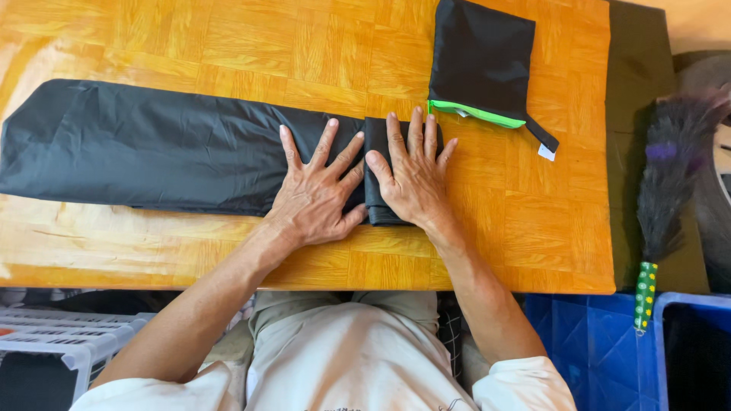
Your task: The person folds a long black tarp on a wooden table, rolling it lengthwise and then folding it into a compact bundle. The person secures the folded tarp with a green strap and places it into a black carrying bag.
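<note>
A long black fabric sheet [152,144], folded into a narrow band, lies across the wooden table [251,38]. Its right end is folded over into a thick small roll [376,133]. My left hand [320,190] presses flat on the band just left of that fold, fingers spread. My right hand [415,171] lies flat on the folded end, fingers apart, thumb touching the left hand's side. Neither hand grips anything.
A black pouch [480,57] with a bright green edge and a small strap lies at the table's far right. Right of the table stand a feather duster [670,175] with a green dotted handle and a blue crate [601,342]. A white crate [61,342] sits lower left.
</note>
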